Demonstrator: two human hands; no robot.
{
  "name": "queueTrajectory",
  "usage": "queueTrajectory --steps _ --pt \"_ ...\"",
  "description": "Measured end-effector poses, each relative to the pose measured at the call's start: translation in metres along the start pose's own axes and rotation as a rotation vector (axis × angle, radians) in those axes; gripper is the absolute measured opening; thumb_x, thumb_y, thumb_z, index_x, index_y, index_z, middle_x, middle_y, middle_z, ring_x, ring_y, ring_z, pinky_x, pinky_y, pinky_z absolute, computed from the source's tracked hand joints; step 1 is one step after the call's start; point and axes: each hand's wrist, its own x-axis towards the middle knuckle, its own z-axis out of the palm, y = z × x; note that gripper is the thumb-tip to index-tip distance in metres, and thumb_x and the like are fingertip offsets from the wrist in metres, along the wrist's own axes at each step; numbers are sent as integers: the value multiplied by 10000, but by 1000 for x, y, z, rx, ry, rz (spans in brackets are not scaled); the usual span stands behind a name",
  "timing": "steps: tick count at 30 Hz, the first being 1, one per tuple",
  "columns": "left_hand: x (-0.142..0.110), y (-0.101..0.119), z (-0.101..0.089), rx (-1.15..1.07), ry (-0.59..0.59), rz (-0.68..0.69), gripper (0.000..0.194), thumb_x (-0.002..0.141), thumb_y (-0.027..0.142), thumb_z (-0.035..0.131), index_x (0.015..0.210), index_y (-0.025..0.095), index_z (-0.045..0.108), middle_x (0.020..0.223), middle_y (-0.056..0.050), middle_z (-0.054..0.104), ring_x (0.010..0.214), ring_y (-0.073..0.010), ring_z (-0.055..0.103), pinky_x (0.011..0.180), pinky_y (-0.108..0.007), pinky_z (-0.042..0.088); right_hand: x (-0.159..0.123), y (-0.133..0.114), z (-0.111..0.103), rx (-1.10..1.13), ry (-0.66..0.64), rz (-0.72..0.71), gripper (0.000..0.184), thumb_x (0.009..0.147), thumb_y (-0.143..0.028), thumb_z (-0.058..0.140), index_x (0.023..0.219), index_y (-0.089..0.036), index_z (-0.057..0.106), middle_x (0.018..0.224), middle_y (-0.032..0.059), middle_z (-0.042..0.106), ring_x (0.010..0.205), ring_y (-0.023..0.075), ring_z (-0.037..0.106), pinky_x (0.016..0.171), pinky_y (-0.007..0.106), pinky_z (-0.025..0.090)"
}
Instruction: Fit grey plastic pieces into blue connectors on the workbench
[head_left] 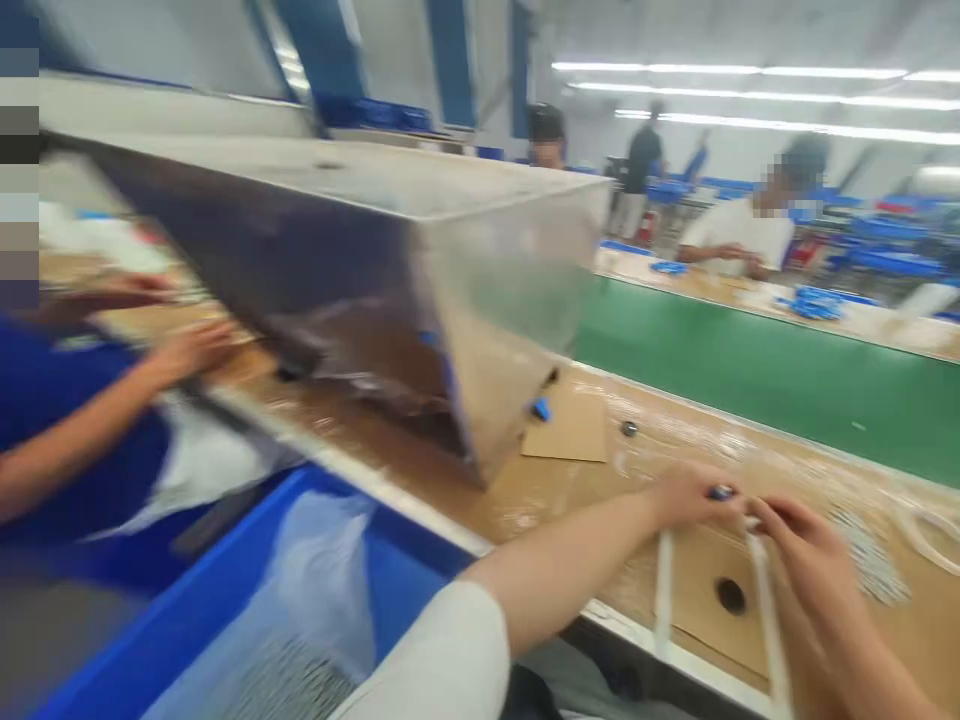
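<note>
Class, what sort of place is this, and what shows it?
Probably a factory workshop: a long green conveyor-like strip, a co-worker beyond it, and a blue bin holding small grey pieces.

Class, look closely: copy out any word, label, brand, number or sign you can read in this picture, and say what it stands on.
No text can be read anywhere.
Blue bin, cardboard piece and green surface: no lettering shows.
Small dark item in the left hand: too small and blurred to tell.
White strip at the right hand: no marking can be made out.
</note>
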Motion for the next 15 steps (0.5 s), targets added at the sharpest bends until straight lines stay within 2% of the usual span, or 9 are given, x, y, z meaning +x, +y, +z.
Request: queueTrajectory --steps 3,6,12,15 --pt "5 -5 -2 36 -45 91 235 922 344 598 916 177 762 867 -29 738 808 -160 631 800 -250 468 -5 -2 -2 65 -35 37 394 796 -586 800 786 -195 758 766 68 695 653 213 650 553 312 579" --pt "7 -5 -3 59 -60 108 260 944 351 566 918 181 761 880 -34 747 823 -165 641 801 -251 468 -3 5 4 72 28 5 356 883 -542 745 835 -189 731 761 37 651 635 170 607 590 295 543" --pt "3 1 -2 33 -72 66 300 942 458 596 914 195 738 863 -19 728 807 -164 621 800 -263 460 -13 8 8 53 63 -56 301 963 -480 668 858 -198 678 756 11 590 636 154 565 603 280 494" --pt "5 -2 0 -21 -74 -21 326 930 507 598 899 193 682 789 0 666 770 -158 587 757 -260 448 -21 7 0 -43 82 -93 253 991 -437 639 886 -210 675 811 25 607 671 165 578 595 282 488"
